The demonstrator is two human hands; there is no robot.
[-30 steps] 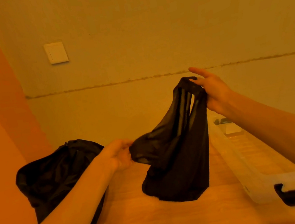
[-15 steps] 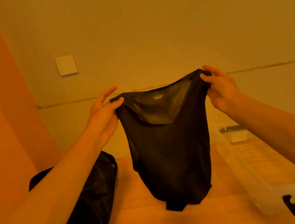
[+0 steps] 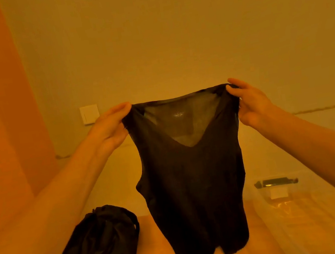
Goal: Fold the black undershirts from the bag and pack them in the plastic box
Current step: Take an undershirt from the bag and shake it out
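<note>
Black undershirt [image 3: 193, 178] hangs spread, up and to the right of the bag [image 3: 94, 250], its hem low over the surface [image 3: 154, 251]. Left hand [image 3: 109, 127] and right hand [image 3: 251, 101] are well apart, each pinching a shoulder strap. Cloth looks thin, light, limp and half see-through at the neck, so it will likely sag; straps or side seams seem the best holds.

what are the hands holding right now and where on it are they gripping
Both hands hold one black undershirt up in the air: the left hand pinches its left shoulder strap, the right hand its right shoulder strap.
</note>
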